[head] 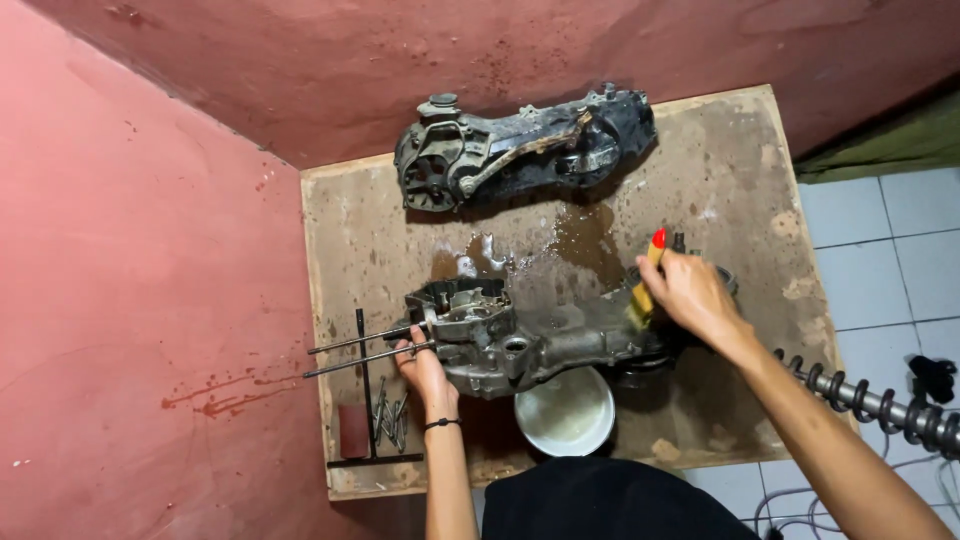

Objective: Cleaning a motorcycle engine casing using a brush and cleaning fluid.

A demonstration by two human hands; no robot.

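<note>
Your right hand (692,295) hides most of the brush (647,282); only its red-tipped handle and bristles show, clenched in your grip against the engine casing (530,340) at its right end. Your left hand (420,365) clasps the casing's left end by the two long studs (365,350). The casing lies mid-surface (720,160), above the white bowl (565,412).

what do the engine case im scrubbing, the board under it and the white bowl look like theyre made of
Engine case: looks like cast metal, probably aluminium; dull grey, grimy, with moulded ribs and bosses.
Board: seems plywood or pressed wood; tan, stained and wet in patches, with a pale raw edge.
White bowl: likely plastic, possibly enamel; smooth, slightly glossy rim, too plain to tell apart.
</note>
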